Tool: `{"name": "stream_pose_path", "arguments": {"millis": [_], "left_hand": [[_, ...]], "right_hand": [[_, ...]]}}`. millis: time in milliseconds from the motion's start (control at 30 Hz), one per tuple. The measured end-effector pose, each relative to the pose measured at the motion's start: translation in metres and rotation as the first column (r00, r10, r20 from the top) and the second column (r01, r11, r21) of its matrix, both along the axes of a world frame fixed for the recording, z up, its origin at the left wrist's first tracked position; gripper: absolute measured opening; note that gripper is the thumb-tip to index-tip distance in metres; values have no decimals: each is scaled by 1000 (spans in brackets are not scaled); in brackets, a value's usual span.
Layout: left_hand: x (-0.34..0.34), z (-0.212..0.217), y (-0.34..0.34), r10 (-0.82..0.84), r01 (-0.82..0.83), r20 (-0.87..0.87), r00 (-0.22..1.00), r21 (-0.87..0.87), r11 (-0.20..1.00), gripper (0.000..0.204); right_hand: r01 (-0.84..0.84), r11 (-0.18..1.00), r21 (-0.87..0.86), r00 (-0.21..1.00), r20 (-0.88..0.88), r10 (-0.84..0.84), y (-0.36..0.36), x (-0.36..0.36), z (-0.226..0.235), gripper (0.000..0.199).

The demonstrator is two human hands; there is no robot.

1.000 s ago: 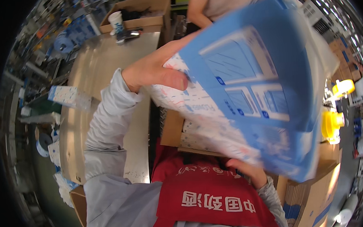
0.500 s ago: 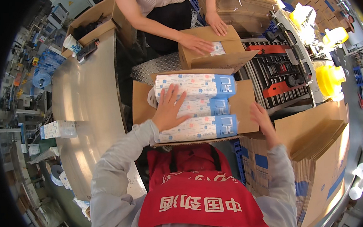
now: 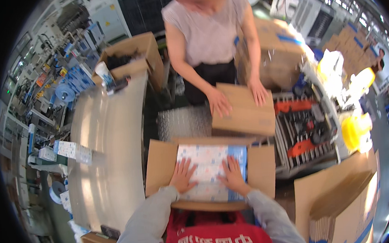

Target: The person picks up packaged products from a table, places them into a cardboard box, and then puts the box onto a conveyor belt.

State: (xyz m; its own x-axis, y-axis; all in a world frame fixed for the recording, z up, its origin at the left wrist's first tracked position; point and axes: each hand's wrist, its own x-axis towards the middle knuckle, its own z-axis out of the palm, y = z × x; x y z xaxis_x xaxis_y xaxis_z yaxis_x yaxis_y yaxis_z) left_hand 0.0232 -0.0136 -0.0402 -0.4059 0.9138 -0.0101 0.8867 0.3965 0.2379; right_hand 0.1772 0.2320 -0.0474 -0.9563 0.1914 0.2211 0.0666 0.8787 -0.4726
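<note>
Blue-and-white packs [image 3: 210, 171] were pressed flat into the open carton [image 3: 161, 168] by both hands, left [image 3: 183, 174] and right [image 3: 232, 176], fingers spread apart; flaps remained unclosed.

Your landmark is the open cardboard box [image 3: 161, 168], flaps spread, sitting at your near end of the line. Left of it runs the long shiny metal desk [image 3: 107, 158]. On the desk, left of the box, lies a small white-and-blue carton [image 3: 73, 151]. At the desk's far end, well beyond the box, stands a white cup [image 3: 104, 73] with a dark handheld device [image 3: 119, 85] just beside it.
</note>
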Motion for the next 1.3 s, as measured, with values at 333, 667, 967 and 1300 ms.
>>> {"name": "stream_pose_path", "arguments": {"millis": [333,667,967,1300], "left_hand": [[-20,92,-101,557,-604,283,781,115,789,105],[30,29,-102,-202,196,554,807,71,978,116],[-16,48,-9,704,-648,226,673,-279,709,135],[15,-52,38,491,-823,830,263,-73,564,108]], "right_hand": [[481,846,-229,866,275,-418,70,123,64,46],[367,872,-325,764,639,-84,11,36,144,94],[-2,946,324,989,-137,49,18,-104,133,57],[71,967,245,985,138,-107,-9,42,-14,55]]}}
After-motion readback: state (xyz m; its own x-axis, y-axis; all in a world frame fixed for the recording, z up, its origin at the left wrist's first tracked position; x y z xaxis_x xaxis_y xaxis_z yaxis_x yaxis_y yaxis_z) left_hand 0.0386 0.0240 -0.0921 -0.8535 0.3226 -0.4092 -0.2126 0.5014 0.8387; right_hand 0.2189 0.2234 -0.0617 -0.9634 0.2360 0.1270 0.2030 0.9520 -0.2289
